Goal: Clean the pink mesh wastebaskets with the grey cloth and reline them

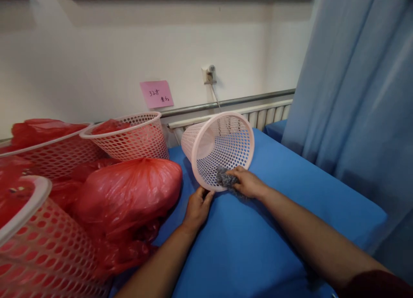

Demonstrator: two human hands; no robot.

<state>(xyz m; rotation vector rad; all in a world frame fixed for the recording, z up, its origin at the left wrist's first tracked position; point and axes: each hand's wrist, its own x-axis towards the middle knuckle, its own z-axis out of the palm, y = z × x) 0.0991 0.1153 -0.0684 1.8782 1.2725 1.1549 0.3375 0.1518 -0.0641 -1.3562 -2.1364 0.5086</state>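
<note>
A pale pink perforated plastic basket (197, 149) lies on its side on the blue-covered table (213, 238), its mouth turned toward me. My left hand (197, 208) grips the near lower rim, fingers curled around the edge. In my right hand (247, 182) is a bunched grey cloth (225, 177), at the inside lower rim of the basket. The fingers close around the cloth, so part of it is hidden.
Several pink baskets (135, 132) with red plastic bags stand at the left. A full red bag (129, 195) lies beside them. Behind are a radiator (267, 114), a wall socket (209, 75) and a pink note (156, 94). A blue curtain (351, 83) hangs at right.
</note>
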